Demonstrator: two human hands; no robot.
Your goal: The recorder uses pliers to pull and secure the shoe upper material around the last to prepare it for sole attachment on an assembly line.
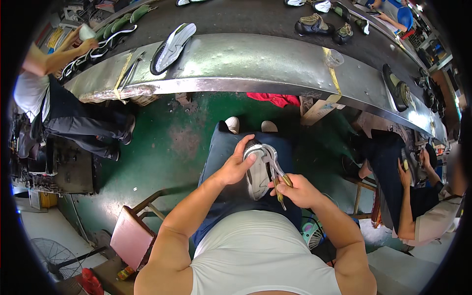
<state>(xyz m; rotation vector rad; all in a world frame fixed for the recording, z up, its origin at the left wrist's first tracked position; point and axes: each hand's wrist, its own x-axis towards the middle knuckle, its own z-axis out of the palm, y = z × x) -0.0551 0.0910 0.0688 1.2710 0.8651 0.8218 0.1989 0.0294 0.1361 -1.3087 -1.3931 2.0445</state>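
Note:
A shoe (258,174) lies over my lap, its pale grey and white underside turned up. My left hand (236,166) grips the shoe's far end, thumb on the underside and fingers round the dark edge. In my right hand (296,191) is a pair of pincers (274,164) with curved metal jaws and yellowish handles. The jaws reach over the shoe's right side near its far end; whether they clamp on it, I cannot tell. My right fingers are wrapped round the handles, which stand slightly apart.
Ahead runs a metal-edged bench (255,56) with a dark belt. On it are a grey-and-white shoe sole (173,48), several dark shoes (313,24) and a clear cup (334,58). Co-workers are at left (39,93) and right (437,211). A pink-seated chair (132,236) stands left.

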